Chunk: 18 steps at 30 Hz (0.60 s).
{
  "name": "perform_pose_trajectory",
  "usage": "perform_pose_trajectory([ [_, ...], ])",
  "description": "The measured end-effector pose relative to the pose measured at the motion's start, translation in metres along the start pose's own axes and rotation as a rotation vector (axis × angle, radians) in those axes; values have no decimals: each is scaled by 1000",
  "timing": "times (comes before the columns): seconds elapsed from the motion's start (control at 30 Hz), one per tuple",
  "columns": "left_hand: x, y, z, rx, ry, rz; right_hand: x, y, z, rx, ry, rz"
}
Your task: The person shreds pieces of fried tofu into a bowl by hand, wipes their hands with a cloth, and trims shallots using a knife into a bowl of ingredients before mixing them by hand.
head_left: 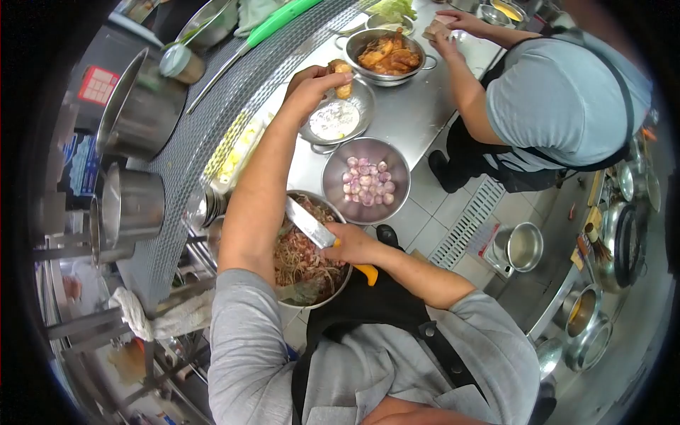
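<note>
Grey sleeves (244, 340) and a black apron (368, 304) lie closest to the lens I watch through. Past them, I see the left hand (315, 88) with thumb and fingers pinched on a golden-brown piece (343, 88), over the round pan (367, 106) with white contents; I cannot tell what the piece is. The right hand (348, 244) is wrapped around a knife (309, 224), yellow handle jutting behind the palm, blade over the stringy brown scraps (308, 258) in a large bowl.

That blade worries me most. Its tip points toward the left forearm (256, 184), and depth is hard to judge from up here, so drawing that arm back low could bring skin onto steel. I cannot make out which way the cutting edge faces. A weak pinch or damp fingertips could let the piece fall into the pan.

As for edges, the bowl of purple-white bulbs (368, 180) sits at the worktop (425, 106) edge, floor tiles (418, 223) showing just beyond; a stray knock could tip it. On the left, the perforated shelf (212, 88) and a tray of yellow pieces (237, 157) crowd the left arm. The space above the bulbs, between the hands, looks roomiest to me.
</note>
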<state>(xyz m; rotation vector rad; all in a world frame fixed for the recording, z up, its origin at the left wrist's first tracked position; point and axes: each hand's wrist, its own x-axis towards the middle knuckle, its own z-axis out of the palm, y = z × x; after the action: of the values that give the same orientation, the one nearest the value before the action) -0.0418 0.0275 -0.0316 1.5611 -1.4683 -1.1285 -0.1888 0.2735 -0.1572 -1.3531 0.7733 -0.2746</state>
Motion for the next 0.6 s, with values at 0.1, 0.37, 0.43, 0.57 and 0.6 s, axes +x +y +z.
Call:
perform_pose_trajectory([
  [0.1,-20,-16,-21,-30,13,10,1,-2,2,53,-16,39],
  [0.37,-90,-98,-107,-267,193,-108,-3,-18,3,34,-19,43],
  [0.43,-125,-126,-131,-338,336,-167,-4,-22,4,-2,32,36],
  [0.57,-226,-143,-177,-247,487,-161,12,12,13,99,-11,-33],
  [0.6,-251,-144,-185,-172,498,-268,8,7,14,119,-21,-18],
])
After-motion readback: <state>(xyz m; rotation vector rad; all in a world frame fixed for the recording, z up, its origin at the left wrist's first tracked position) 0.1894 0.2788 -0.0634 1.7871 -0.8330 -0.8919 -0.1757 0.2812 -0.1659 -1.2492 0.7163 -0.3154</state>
